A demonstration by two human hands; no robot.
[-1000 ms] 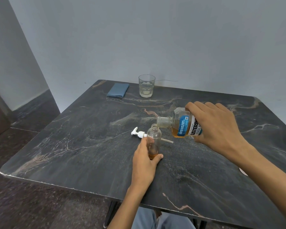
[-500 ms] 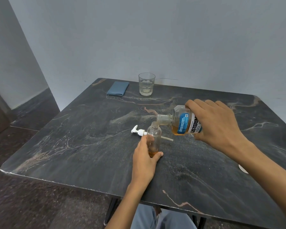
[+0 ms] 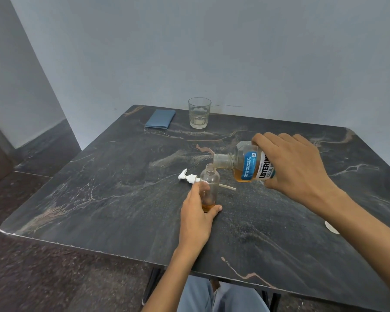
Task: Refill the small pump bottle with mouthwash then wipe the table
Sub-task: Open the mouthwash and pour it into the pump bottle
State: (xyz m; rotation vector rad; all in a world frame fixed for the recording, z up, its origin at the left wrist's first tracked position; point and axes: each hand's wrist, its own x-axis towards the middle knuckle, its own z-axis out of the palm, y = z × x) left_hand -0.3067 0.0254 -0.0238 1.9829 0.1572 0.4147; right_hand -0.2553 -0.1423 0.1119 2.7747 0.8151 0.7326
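While fingers grip both bottles (image 3: pixel 209 188) — mid-table, edges well apart, bare marble (image 3: pixel 99 199) leftward.

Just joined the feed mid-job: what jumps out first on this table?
Centre stage, the right hand tips the mouthwash bottle so its neck meets the mouth of the small pump bottle, which the left hand steadies upright. Amber liquid sits only at its bottom. The white pump head lies behind it; a glass and blue cloth wait at the far edge.
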